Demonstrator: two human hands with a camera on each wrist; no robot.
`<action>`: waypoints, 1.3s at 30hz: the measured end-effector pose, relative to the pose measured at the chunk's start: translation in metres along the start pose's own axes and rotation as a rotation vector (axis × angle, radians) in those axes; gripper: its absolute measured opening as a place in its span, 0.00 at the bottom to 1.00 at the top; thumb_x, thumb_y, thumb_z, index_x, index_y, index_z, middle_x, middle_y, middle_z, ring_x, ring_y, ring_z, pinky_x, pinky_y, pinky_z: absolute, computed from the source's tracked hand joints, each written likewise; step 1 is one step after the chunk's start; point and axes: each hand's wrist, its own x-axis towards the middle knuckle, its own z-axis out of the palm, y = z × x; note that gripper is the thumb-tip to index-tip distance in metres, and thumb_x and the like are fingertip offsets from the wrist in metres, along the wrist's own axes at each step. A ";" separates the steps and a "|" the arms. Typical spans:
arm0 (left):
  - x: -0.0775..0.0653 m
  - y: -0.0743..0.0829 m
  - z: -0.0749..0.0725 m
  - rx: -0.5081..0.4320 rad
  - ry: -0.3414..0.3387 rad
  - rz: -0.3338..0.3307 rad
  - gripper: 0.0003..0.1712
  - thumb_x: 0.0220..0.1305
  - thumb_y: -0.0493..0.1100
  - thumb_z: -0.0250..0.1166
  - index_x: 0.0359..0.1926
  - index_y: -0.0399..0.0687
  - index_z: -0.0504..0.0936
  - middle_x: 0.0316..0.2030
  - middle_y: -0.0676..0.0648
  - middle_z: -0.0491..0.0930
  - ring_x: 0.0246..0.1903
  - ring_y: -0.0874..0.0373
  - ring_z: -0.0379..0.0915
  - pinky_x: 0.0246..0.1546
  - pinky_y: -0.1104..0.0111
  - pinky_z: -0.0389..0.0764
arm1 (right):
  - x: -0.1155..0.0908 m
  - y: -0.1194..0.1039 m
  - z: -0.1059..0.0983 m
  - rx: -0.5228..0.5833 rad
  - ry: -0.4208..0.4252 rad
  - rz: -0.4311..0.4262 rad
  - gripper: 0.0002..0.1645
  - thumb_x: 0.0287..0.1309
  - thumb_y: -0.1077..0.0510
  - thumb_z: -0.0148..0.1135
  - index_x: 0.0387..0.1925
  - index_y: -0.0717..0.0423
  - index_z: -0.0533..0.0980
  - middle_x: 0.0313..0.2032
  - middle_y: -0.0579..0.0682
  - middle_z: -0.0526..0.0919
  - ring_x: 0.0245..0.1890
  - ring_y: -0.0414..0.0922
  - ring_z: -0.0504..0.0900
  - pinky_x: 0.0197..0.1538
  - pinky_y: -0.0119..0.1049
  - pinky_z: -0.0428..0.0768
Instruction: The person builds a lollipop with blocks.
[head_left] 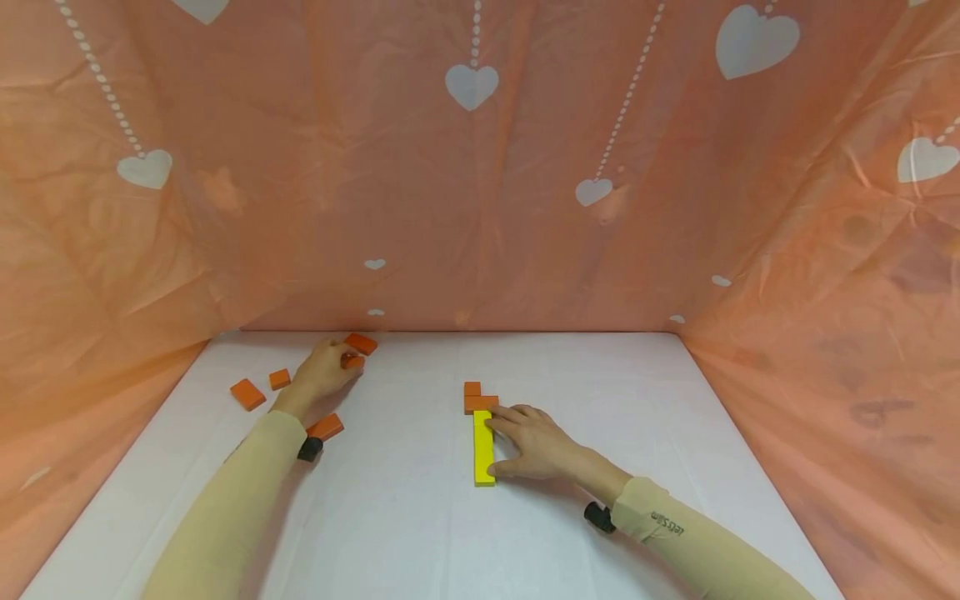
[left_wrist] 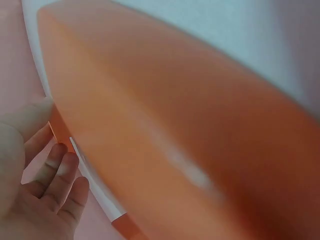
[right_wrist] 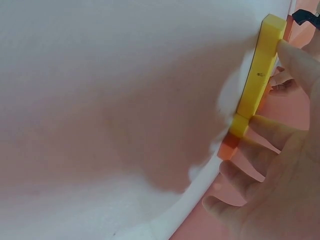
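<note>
My left hand (head_left: 321, 372) is at the back left of the table, thumb and fingers pinching a small orange block (head_left: 355, 362). Just beyond it lies another orange block (head_left: 362, 342). My right hand (head_left: 536, 443) rests against the right side of a yellow column, a long yellow block (head_left: 483, 457) with a short yellow block (head_left: 482, 417) at its far end. Its thumb touches the long block near the close end; the fingers spread toward the far end. Two orange blocks, one long (head_left: 481, 403) and one small (head_left: 472, 388), adjoin the column's far end.
Beside the left wrist lies an orange block (head_left: 327, 427), which looms large in the left wrist view. Farther left are a small orange block (head_left: 280, 379) and a rectangular one (head_left: 247, 394). An orange curtain (head_left: 480, 208) with hearts encloses the white table (head_left: 390, 517).
</note>
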 end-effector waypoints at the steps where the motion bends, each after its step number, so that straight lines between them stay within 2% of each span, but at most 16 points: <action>1: 0.000 0.001 0.000 -0.004 -0.003 -0.001 0.26 0.73 0.44 0.64 0.63 0.29 0.77 0.65 0.26 0.67 0.62 0.31 0.66 0.64 0.38 0.71 | 0.000 0.000 0.000 -0.001 0.000 0.001 0.45 0.61 0.36 0.71 0.74 0.49 0.71 0.77 0.51 0.64 0.75 0.58 0.63 0.75 0.62 0.60; 5: -0.002 0.005 -0.003 -0.030 -0.024 -0.007 0.26 0.74 0.41 0.62 0.66 0.27 0.74 0.63 0.26 0.66 0.59 0.32 0.67 0.66 0.39 0.70 | 0.000 0.000 -0.001 -0.005 -0.003 0.003 0.45 0.61 0.36 0.70 0.74 0.49 0.70 0.78 0.51 0.64 0.75 0.58 0.63 0.76 0.62 0.60; 10: -0.004 0.008 -0.005 -0.072 -0.031 -0.016 0.26 0.73 0.37 0.61 0.66 0.25 0.73 0.59 0.27 0.67 0.53 0.35 0.68 0.63 0.41 0.73 | -0.001 0.000 0.000 -0.009 -0.005 -0.001 0.45 0.61 0.37 0.71 0.74 0.50 0.71 0.77 0.52 0.64 0.75 0.58 0.63 0.75 0.62 0.60; 14: -0.004 0.005 -0.003 -0.078 -0.013 0.016 0.25 0.73 0.36 0.60 0.65 0.25 0.74 0.59 0.26 0.67 0.51 0.36 0.68 0.60 0.42 0.75 | -0.001 0.000 -0.001 -0.006 -0.005 -0.005 0.45 0.61 0.37 0.71 0.74 0.51 0.71 0.77 0.52 0.65 0.75 0.58 0.63 0.75 0.62 0.61; 19: -0.003 0.008 0.001 -0.139 0.022 0.063 0.26 0.74 0.38 0.60 0.67 0.27 0.74 0.65 0.25 0.64 0.55 0.35 0.71 0.61 0.43 0.77 | -0.001 0.000 -0.001 -0.005 -0.010 0.005 0.45 0.61 0.36 0.70 0.74 0.49 0.70 0.77 0.51 0.64 0.75 0.58 0.62 0.76 0.61 0.59; 21: -0.003 0.013 0.002 -0.182 0.033 0.069 0.26 0.74 0.38 0.61 0.67 0.28 0.73 0.68 0.25 0.62 0.57 0.35 0.73 0.62 0.44 0.77 | -0.001 0.001 -0.001 -0.004 -0.006 0.005 0.45 0.61 0.36 0.70 0.74 0.50 0.70 0.77 0.52 0.64 0.75 0.58 0.63 0.76 0.61 0.60; 27: -0.005 0.035 0.006 -0.288 0.037 0.095 0.30 0.74 0.39 0.63 0.71 0.32 0.71 0.65 0.34 0.66 0.62 0.34 0.72 0.64 0.43 0.75 | -0.001 0.001 -0.001 0.001 -0.003 -0.001 0.45 0.61 0.36 0.71 0.74 0.50 0.71 0.77 0.52 0.65 0.75 0.58 0.63 0.76 0.62 0.60; 34: -0.005 0.061 0.012 -0.288 0.056 0.172 0.28 0.73 0.38 0.64 0.71 0.36 0.73 0.64 0.36 0.68 0.63 0.34 0.70 0.66 0.40 0.71 | -0.001 0.001 0.000 0.004 -0.007 0.003 0.45 0.61 0.36 0.70 0.74 0.49 0.70 0.78 0.51 0.64 0.75 0.58 0.62 0.76 0.62 0.59; 39: -0.002 0.077 0.023 -0.343 0.024 0.176 0.27 0.74 0.37 0.63 0.71 0.40 0.74 0.65 0.40 0.68 0.64 0.38 0.68 0.67 0.41 0.71 | -0.001 0.000 0.000 0.003 -0.008 0.006 0.45 0.61 0.36 0.70 0.74 0.49 0.70 0.78 0.51 0.64 0.76 0.58 0.62 0.76 0.62 0.59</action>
